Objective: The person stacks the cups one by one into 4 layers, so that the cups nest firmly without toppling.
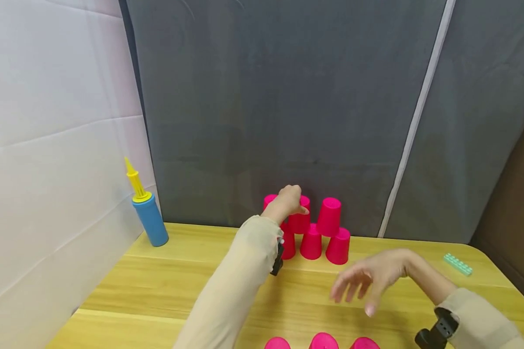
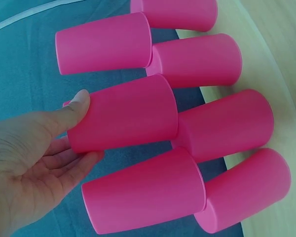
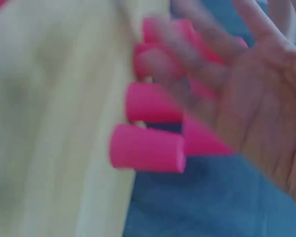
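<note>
Several pink cups, mouths down, form a pyramid (image 1: 314,232) at the back of the yellow table (image 1: 166,291). My left hand (image 1: 294,203) reaches over it and grips a cup in the upper row (image 1: 300,223). In the left wrist view the thumb (image 2: 79,106) lies on one side of that cup (image 2: 133,113) and the fingers (image 2: 84,160) on the other. My right hand (image 1: 358,288) hovers above the table in front of the pyramid, fingers spread, holding nothing. The right wrist view is blurred: it shows my open palm (image 3: 266,108) and the pink cups (image 3: 148,148) beyond it.
Three more pink cups (image 1: 323,341) stand at the near edge of the table. A blue and yellow hand pump (image 1: 147,215) stands at the back left. A green toy brick (image 1: 457,264) lies at the right. A grey backdrop (image 1: 288,97) rises just behind the pyramid.
</note>
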